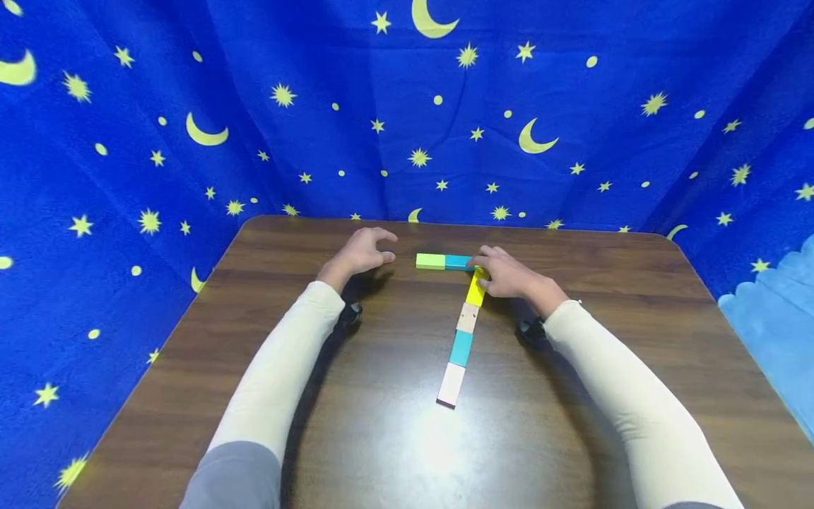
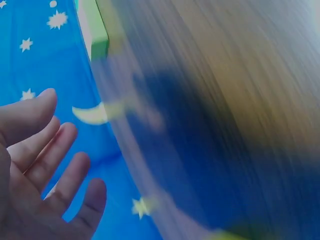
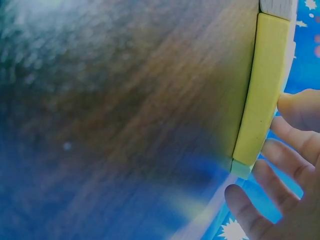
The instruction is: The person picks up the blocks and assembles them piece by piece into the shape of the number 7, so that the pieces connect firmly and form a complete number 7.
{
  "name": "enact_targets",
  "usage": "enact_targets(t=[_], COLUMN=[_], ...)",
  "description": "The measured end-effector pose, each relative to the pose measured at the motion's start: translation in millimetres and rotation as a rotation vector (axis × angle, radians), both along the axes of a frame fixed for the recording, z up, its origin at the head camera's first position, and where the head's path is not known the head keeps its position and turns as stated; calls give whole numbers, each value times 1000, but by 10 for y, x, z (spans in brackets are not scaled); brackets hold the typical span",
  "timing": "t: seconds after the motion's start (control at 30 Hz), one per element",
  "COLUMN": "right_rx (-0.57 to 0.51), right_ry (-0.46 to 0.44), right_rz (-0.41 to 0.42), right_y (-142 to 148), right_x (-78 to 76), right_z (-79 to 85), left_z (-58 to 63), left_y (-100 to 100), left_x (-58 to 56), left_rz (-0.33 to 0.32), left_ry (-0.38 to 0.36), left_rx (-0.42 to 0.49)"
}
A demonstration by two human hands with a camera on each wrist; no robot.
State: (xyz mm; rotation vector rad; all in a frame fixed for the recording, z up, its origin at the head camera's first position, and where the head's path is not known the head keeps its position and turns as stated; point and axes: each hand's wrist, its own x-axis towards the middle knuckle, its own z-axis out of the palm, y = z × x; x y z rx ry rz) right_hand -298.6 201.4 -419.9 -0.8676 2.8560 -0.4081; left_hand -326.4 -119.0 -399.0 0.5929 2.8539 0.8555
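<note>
Several coloured blocks lie end to end on the table. A light green block (image 1: 430, 261) and a teal block (image 1: 458, 263) form a short row at the back. From its right end, a yellow block (image 1: 475, 288), a bare wood-coloured block (image 1: 467, 318), another teal block (image 1: 461, 348) and a pale pink block (image 1: 451, 384) run toward me. My right hand (image 1: 506, 274) is at the corner where the rows meet; its thumb touches the yellow block and its fingers are spread, partly covering the corner. Left of the green block, my left hand (image 1: 364, 252) hovers with nothing in it.
The brown wooden table (image 1: 381, 424) has its back edge just beyond the blocks. A blue curtain (image 1: 356, 92) with moons and stars hangs behind and at the sides. Light blue fabric (image 1: 776, 318) shows at the right.
</note>
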Motion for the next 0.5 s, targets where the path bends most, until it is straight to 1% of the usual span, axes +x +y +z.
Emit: enact_targets(t=[0.1,0.27,0.4,0.5], right_rx=[-1,-4,-14,-13], right_ry=[-2,-15,-7,-12], right_rz=[-14,-7,3,4], right_y=[27,17,11,26], right_x=[7,8,6,2], right_z=[-4,8,18,4], left_z=[43,15,1,-25], left_y=[-193,-549,-778,-895], left_x=[48,156,233,274], left_rz=[-2,7,-30,-69], left_ry=[2,-51,-69,-75], left_rx=[-54,-120,-154,-185])
